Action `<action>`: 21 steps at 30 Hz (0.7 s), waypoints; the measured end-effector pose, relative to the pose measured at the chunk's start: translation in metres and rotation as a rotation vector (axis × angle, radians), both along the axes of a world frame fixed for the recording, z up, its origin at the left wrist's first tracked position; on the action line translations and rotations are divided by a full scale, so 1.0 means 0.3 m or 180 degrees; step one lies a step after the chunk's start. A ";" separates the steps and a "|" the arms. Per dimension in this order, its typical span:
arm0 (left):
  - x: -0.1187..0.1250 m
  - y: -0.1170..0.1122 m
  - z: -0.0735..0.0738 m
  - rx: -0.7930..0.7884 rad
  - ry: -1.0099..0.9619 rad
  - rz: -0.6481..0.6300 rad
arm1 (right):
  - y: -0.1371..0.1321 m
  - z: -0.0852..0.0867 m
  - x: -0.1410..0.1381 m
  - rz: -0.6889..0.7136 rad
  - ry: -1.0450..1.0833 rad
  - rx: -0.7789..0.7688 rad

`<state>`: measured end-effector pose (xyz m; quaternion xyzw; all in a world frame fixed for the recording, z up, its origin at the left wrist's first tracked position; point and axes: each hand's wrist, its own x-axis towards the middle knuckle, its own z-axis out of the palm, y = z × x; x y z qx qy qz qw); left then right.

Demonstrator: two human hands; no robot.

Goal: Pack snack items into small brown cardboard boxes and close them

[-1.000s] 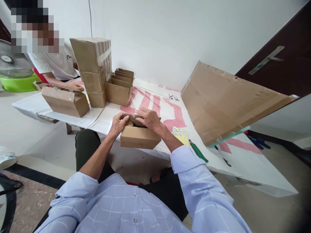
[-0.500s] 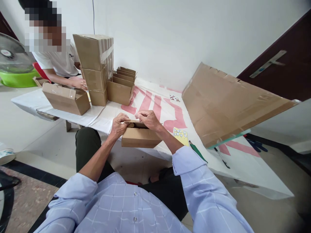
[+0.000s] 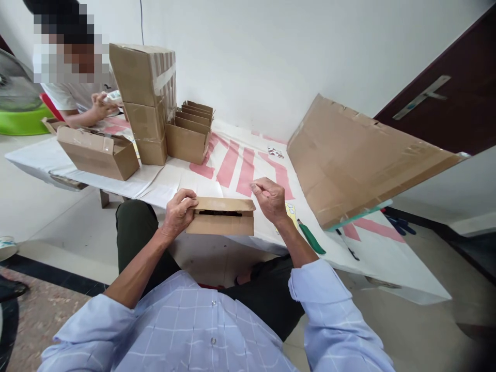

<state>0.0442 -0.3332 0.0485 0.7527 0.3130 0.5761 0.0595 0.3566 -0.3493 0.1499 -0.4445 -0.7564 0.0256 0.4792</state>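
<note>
At the near edge of the table (image 3: 58, 155), on its white cloth with pink stripes, I saw the small cardboard box (image 3: 220, 223) sitting level, its long side facing the camera and a dark slit showing under the front of its top flap. The left hand (image 3: 177, 213) clamped the box's left end, thumb on the front face and fingers curled over the top corner. The right hand (image 3: 270, 199) hung just beside the box's upper right corner, apart from the cardboard. Its fingers were half curled, with the thumb tip close to the forefinger, and I could not tell whether they pinched anything. Just right of that wrist lay a yellow card (image 3: 290, 211) and a green-handled tool (image 3: 310, 238). A large cardboard sheet (image 3: 360, 160) lay tilted over the table's right part. Farther back stood a stack of taped boxes (image 3: 144, 103), with a row of open boxes (image 3: 189, 135) touching its right side and a long box (image 3: 98, 155) to its left. Behind the stack, another person's hand (image 3: 98, 105) held something small and pale.
</note>
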 end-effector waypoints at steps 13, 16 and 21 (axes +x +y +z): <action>-0.030 -0.050 -0.033 0.0201 0.0421 0.0139 | -0.161 -0.085 -0.079 0.0476 -0.1395 0.0288; -0.032 -0.053 -0.035 0.0194 0.0420 0.0103 | -0.178 -0.090 -0.097 0.0515 -0.1474 0.0292; -0.035 -0.065 -0.031 0.0235 0.0534 0.0106 | -0.204 -0.102 -0.105 0.0462 -0.1491 0.0343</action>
